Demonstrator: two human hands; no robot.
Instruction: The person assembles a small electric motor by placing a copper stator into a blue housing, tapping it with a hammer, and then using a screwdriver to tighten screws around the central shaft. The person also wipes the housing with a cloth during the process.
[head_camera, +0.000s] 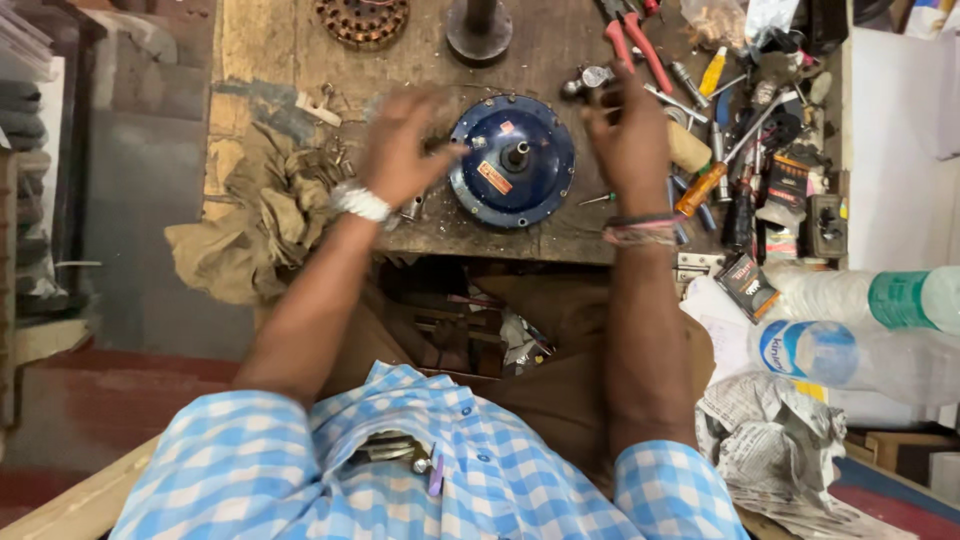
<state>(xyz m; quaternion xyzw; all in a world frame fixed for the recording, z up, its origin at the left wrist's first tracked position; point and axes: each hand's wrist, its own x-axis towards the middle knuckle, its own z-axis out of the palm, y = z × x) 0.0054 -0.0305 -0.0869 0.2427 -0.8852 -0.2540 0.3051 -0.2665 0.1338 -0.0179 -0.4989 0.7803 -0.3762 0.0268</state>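
A round dark-blue motor housing with a short central shaft lies flat on the worn wooden workbench. My left hand, blurred, is at its left rim with fingers spread, the thumb touching or nearly touching the edge; a white bracelet is on the wrist. My right hand hovers just right of the housing, fingers loosely curled, with a woven band on the wrist. I see nothing held in either hand.
A brown rag hangs over the bench's left edge. Screwdrivers, red-handled pliers and small parts crowd the right side. A copper-wound stator and a metal post sit at the back. Plastic bottles and newspaper lie at the right.
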